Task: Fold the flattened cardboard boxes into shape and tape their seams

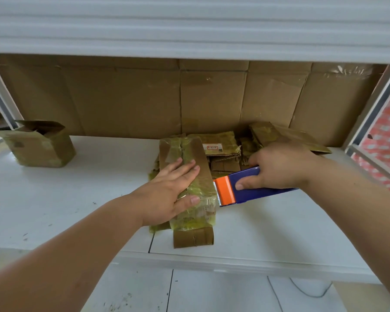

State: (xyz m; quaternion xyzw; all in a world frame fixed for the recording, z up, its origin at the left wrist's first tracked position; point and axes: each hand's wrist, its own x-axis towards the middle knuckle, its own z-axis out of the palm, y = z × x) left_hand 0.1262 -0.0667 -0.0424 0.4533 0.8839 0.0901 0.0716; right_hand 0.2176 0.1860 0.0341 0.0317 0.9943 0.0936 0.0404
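Note:
A small folded cardboard box [189, 154], brown with yellowish tape on it, stands on the white shelf [77, 199] in the middle. My left hand [171, 192] lies flat on its top with straight fingers, thumb down its near side. My right hand [282, 165] grips a blue and orange tape dispenser [241, 188], whose orange toothed end touches the box's right edge. Behind the box lies a heap of flattened cardboard boxes [225, 152], and another flattened piece [193, 237] pokes out under the box's near end.
An assembled open-topped box [38, 145] stands at the far left of the shelf. Large cardboard sheets [144, 97] line the back wall. A white shelf board [189, 25] hangs low overhead. Metal uprights [369, 113] frame the right side.

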